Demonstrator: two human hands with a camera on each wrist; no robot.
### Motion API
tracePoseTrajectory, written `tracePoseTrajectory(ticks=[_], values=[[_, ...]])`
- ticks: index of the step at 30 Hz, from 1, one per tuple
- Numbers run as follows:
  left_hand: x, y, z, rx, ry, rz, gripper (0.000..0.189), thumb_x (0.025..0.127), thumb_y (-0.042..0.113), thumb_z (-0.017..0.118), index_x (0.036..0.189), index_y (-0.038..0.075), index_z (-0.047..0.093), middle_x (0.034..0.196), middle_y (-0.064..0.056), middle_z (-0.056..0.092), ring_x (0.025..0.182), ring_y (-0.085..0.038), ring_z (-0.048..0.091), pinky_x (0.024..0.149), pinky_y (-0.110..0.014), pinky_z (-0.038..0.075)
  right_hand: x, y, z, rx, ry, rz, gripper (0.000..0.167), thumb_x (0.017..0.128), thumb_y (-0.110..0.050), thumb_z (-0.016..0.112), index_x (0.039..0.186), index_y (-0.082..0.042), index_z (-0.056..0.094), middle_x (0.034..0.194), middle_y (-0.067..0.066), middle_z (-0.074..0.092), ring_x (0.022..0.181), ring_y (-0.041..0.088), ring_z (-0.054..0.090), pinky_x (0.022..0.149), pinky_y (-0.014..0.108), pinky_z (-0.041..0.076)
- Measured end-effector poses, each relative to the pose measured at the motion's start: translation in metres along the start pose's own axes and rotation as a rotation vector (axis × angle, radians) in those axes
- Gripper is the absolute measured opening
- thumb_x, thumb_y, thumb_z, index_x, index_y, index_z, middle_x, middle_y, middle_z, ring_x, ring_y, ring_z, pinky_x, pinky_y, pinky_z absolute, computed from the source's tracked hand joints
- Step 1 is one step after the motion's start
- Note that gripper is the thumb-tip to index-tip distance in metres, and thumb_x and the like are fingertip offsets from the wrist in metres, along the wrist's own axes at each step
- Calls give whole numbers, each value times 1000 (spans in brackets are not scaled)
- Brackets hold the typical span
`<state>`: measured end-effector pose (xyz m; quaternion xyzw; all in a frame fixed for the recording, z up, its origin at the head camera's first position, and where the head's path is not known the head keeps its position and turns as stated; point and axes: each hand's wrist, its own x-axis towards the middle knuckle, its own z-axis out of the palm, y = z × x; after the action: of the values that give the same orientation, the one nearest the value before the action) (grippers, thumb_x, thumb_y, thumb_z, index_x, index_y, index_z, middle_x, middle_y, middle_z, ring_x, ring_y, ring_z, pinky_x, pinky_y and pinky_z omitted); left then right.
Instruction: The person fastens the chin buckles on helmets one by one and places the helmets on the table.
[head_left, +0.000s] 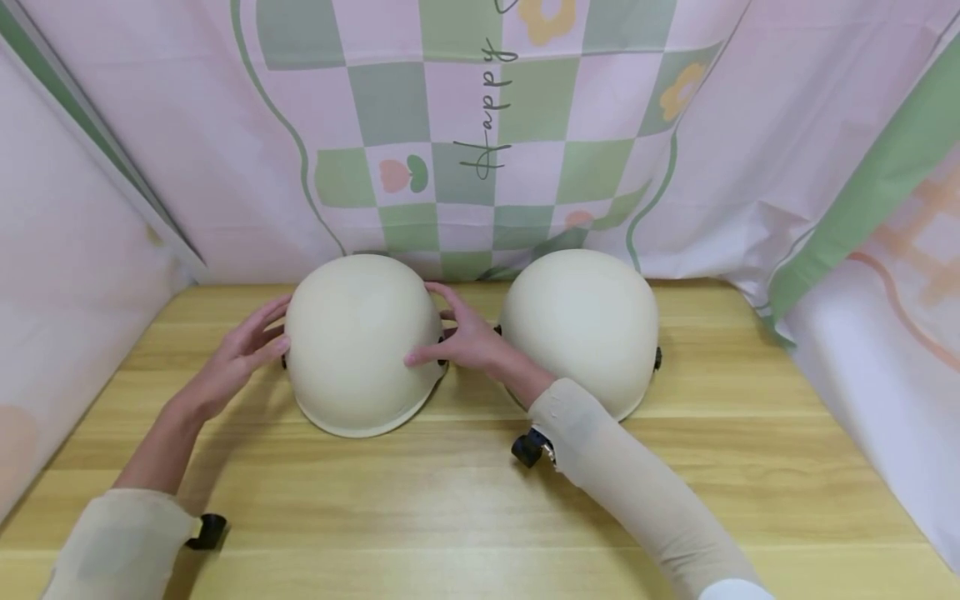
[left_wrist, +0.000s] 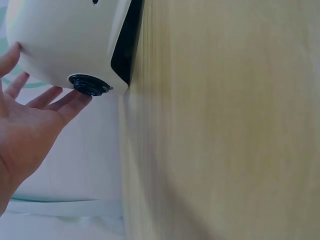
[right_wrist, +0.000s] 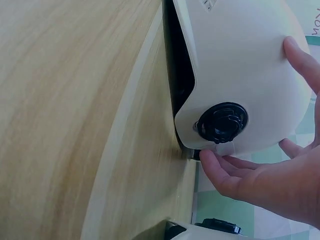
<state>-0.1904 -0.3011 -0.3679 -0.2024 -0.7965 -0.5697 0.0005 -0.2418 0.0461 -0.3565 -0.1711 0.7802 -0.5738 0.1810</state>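
Two cream helmets stand dome up on a wooden table. The left helmet (head_left: 360,333) is between both hands, its rim down at the tabletop. On its left side my left hand (head_left: 238,354) rests spread fingers and thumb, with fingertips beside a round black knob (left_wrist: 89,85). From the other side my right hand (head_left: 468,337) touches it, thumb on the shell and fingers reaching behind. Another black knob (right_wrist: 222,122) shows there, close to the right fingertips. My right forearm passes in front of the right helmet (head_left: 581,325), which neither hand touches.
The wood-grain table (head_left: 420,508) runs up to a patterned curtain (head_left: 465,108) close behind both helmets. Pale cloth (head_left: 82,192) hangs along the left side, with more cloth on the right. A small black camera (head_left: 528,450) sits at the right wrist.
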Motion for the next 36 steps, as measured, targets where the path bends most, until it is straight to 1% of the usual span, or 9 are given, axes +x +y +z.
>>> tracePoseTrajectory(ticks=[5, 11, 13, 16, 20, 21, 24, 28, 36], values=[[0, 2, 1, 29, 9, -6, 58, 109, 5, 50, 162, 4, 29, 161, -13, 37, 131, -2, 47, 97, -13, 47, 1, 0, -2, 1, -11, 0, 108, 79, -14, 92, 163, -33, 26, 157, 22, 36, 128, 40, 56, 104, 51, 50], [1, 9, 5, 19, 65, -19, 62, 105, 2, 55, 161, 1, 29, 162, -28, 27, 143, -21, 39, 105, -14, 40, -5, -5, -5, -42, 2, 8, 109, 80, -17, 92, 164, -29, 24, 162, 22, 31, 138, 43, 48, 108, 54, 47], [1, 13, 8, -3, 106, 19, 63, 102, -4, 57, 159, -3, 31, 161, -25, 32, 145, -23, 37, 110, -15, 37, -9, -8, -8, -63, 14, 0, 109, 81, -18, 91, 165, -27, 22, 162, 24, 31, 142, 44, 44, 109, 55, 46], [3, 21, 16, 5, 172, 127, 63, 94, -16, 58, 153, -11, 35, 154, -11, 45, 143, -15, 40, 114, -16, 34, -17, -15, -16, -76, 25, -40, 105, 84, -19, 88, 165, -25, 21, 161, 24, 33, 143, 44, 42, 111, 55, 45], [11, 33, 32, 86, 237, 279, 62, 85, -24, 62, 144, -18, 44, 146, 6, 55, 138, -6, 46, 116, -18, 33, -30, -27, -31, -97, 42, -123, 95, 88, -16, 84, 163, -17, 27, 154, 20, 44, 139, 40, 48, 111, 54, 44], [13, 36, 36, 115, 250, 308, 62, 83, -25, 64, 143, -17, 47, 146, 5, 55, 138, -6, 47, 117, -19, 33, -34, -30, -34, -105, 48, -144, 91, 88, -15, 84, 162, -15, 30, 152, 19, 47, 138, 40, 49, 111, 54, 44], [22, 44, 50, 184, 269, 365, 60, 82, -23, 68, 140, -15, 53, 148, -8, 57, 139, -4, 46, 118, -22, 32, -48, -39, -47, -119, 75, -203, 79, 89, -10, 81, 156, -8, 40, 144, 19, 54, 133, 39, 54, 109, 54, 46], [34, 52, 68, 198, 249, 429, 58, 82, -20, 71, 138, -12, 56, 147, -25, 54, 141, -7, 46, 120, -25, 32, -64, -43, -65, -124, 106, -251, 70, 91, -3, 78, 153, -4, 45, 138, 21, 61, 126, 37, 61, 104, 48, 52], [51, 63, 103, 203, 185, 544, 53, 84, -17, 73, 134, -10, 60, 140, -26, 60, 137, -15, 52, 115, -28, 40, -97, -37, -102, -173, 166, -257, 58, 94, -3, 76, 148, -3, 55, 132, 20, 67, 117, 31, 68, 96, 33, 57]])
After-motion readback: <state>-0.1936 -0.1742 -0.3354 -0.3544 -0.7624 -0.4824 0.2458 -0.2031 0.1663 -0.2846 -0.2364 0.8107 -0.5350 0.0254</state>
